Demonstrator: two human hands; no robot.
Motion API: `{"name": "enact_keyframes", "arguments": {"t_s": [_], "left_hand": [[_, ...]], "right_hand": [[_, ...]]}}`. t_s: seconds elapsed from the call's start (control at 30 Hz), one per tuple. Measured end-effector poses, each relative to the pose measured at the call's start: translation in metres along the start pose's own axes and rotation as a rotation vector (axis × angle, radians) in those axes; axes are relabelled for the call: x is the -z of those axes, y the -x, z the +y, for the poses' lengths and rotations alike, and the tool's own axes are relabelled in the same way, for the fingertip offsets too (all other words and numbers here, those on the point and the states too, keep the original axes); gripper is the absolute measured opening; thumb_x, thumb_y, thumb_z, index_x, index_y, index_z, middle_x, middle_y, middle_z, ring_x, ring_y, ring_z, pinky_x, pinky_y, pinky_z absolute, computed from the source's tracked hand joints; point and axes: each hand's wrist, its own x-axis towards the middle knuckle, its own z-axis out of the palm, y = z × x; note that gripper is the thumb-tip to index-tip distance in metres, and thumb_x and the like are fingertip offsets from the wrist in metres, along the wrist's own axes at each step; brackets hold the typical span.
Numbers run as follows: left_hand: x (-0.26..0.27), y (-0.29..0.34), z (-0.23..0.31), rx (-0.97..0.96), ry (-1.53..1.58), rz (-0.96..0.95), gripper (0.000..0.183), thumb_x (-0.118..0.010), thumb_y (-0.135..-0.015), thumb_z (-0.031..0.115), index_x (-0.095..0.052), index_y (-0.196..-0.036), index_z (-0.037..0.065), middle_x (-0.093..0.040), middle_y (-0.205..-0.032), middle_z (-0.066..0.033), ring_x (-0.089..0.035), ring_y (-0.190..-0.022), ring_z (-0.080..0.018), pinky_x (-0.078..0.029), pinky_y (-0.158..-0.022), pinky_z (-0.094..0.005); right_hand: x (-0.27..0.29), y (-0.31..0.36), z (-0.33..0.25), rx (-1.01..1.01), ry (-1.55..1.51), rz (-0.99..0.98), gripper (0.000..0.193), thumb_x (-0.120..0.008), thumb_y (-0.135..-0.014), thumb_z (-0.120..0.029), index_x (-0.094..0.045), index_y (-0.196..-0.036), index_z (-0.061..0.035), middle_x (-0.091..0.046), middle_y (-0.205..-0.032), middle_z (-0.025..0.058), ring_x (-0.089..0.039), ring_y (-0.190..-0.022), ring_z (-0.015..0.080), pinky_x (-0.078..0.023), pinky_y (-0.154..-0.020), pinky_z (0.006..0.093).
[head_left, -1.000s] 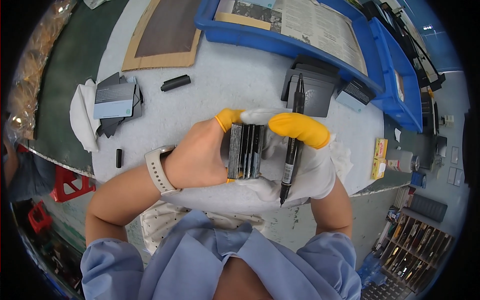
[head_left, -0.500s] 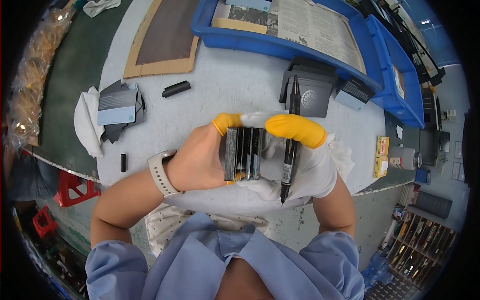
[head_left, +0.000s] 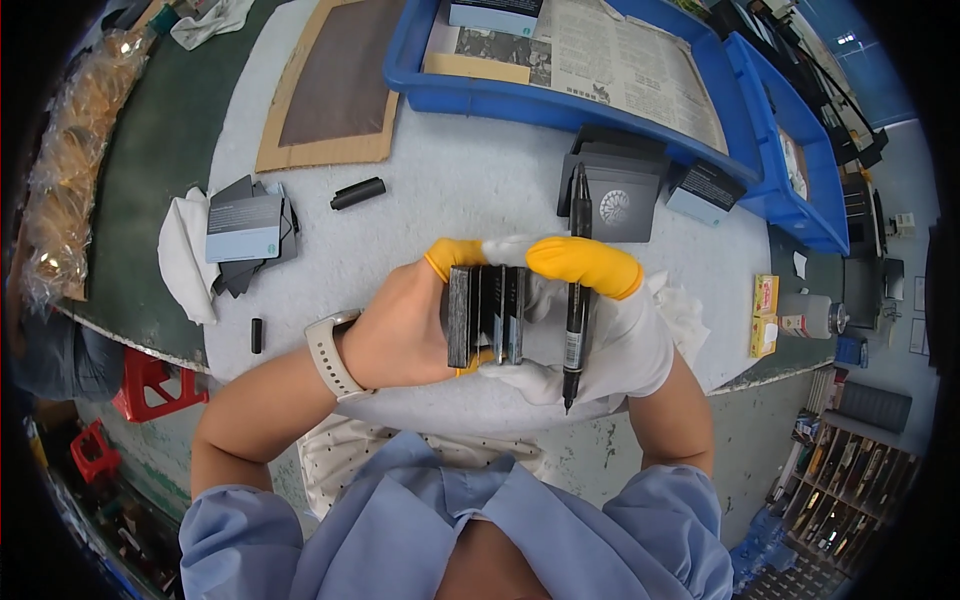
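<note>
- Our left hand (head_left: 395, 325) grips a stack of dark flat pieces (head_left: 486, 315), its yellow-covered fingers pressed to the far and near ends.
- Our gloved right hand (head_left: 625, 335) closes around a black pen (head_left: 577, 325), its yellow-covered digit lying across the barrel; the pen's tip points toward us.
- We have the stack upright between both hands, above the pale table cover (head_left: 450, 150).
- Beyond the right hand, we see grey sleeves (head_left: 622, 205) beside a blue tray (head_left: 480, 98).
- Left of us, cards (head_left: 243, 228) lie fanned beside a white cloth (head_left: 187, 265).
</note>
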Motion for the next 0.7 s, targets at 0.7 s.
{"name": "enact_keyframes", "arguments": {"t_s": [0.7], "left_hand": [[-0.006,-0.003,-0.002,-0.076,0.015,0.018,0.073,-0.087,-0.073,0.016,-0.051,-0.135,0.004,-0.068,-0.122,-0.0184,-0.07,-0.107,-0.0354,-0.056,-0.092,-0.0387]], "right_hand": [[0.0,0.007,-0.026,-0.332,-0.833,0.552,0.036,-0.065,-0.099,-0.011,-0.055,-0.134,-0.0054,-0.073,-0.113,0.0201,-0.068,-0.085,0.0133,-0.054,-0.073,0.024]]}}
